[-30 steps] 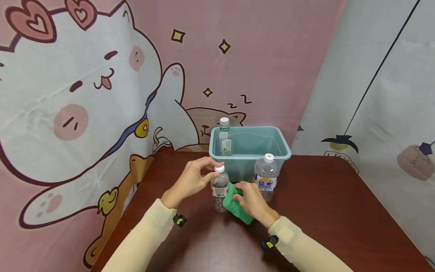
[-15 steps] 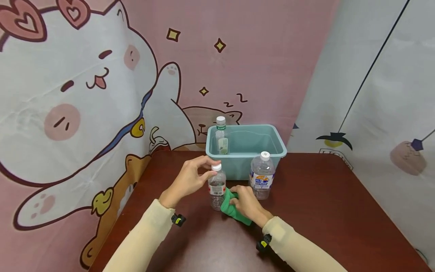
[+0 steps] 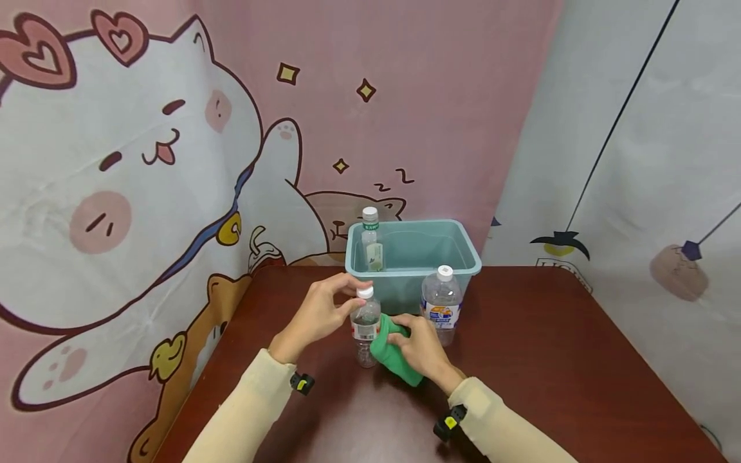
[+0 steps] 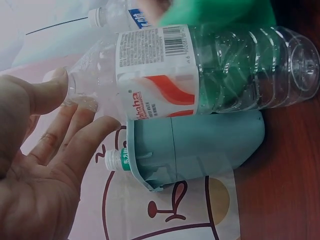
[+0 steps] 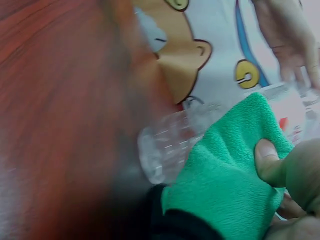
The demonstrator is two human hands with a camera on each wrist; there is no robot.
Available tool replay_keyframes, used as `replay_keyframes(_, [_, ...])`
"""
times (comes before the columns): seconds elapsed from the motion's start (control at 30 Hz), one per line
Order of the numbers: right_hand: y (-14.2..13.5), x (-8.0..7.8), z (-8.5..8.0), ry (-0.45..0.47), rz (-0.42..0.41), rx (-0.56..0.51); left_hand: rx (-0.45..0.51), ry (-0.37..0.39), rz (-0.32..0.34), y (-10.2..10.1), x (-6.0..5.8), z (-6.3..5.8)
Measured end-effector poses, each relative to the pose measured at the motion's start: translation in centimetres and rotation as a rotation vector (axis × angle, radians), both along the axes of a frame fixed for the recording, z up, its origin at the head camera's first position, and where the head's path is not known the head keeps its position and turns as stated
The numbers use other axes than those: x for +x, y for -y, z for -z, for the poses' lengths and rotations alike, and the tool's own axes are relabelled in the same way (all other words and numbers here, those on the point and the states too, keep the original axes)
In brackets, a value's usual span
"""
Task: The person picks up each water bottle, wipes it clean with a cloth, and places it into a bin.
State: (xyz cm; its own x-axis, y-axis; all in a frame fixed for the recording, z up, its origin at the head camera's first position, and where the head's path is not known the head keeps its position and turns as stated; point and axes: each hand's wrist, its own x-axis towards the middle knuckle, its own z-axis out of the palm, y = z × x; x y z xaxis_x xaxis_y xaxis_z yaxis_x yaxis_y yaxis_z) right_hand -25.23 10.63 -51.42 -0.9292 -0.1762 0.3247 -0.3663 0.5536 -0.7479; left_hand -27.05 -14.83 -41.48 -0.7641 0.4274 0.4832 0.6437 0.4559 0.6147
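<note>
A clear plastic bottle (image 3: 366, 329) with a white cap and a red-and-white label stands upright on the table. My left hand (image 3: 317, 315) pinches it at the cap and neck between thumb and fingers, as the left wrist view shows. A green cloth (image 3: 395, 354) is gripped by my right hand (image 3: 424, 346), thumb on top, and lies against the bottle's right side. In the right wrist view the cloth (image 5: 230, 170) covers part of the bottle (image 5: 170, 140). Just behind my right hand stands a larger clear bottle (image 3: 442, 302) with a blue-and-orange label.
At the back of the dark red table (image 3: 532, 347) sits a light blue bin (image 3: 399, 289). Inside its left end stands a bottle with a green neck band (image 3: 371, 241). A cartoon-printed cloth (image 3: 312, 77) hangs behind the table.
The right hand and cloth shift slightly along the bottle's side. The left hand keeps its hold at the cap. The whole head view has drifted, so the scene sits a little further left.
</note>
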Motion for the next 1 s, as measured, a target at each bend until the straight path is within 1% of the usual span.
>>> replay_keyframes(0.23, [0.5,-0.2,-3.4,-0.102,-0.006,-0.047,0.026,-0.014,0.002,0.4,0.0,-0.2])
replay_keyframes(0.5, [0.9,-0.2,-5.3,-0.151,-0.015,-0.097,0.022,0.018,0.01,0.5,0.3,0.1])
replay_keyframes(0.67, [1.6,-0.4,-6.8,-0.178,-0.021,-0.116,0.013,-0.004,0.017,0.4,0.3,0.0])
replay_keyframes(0.77, [2.0,-0.3,-7.1,-0.194,-0.024,-0.11,0.01,-0.008,0.014,0.5,0.4,0.1])
replay_keyframes(1.0, [2.0,0.1,-7.2,-0.198,-0.024,-0.111,-0.005,0.02,0.008,0.5,0.8,0.1])
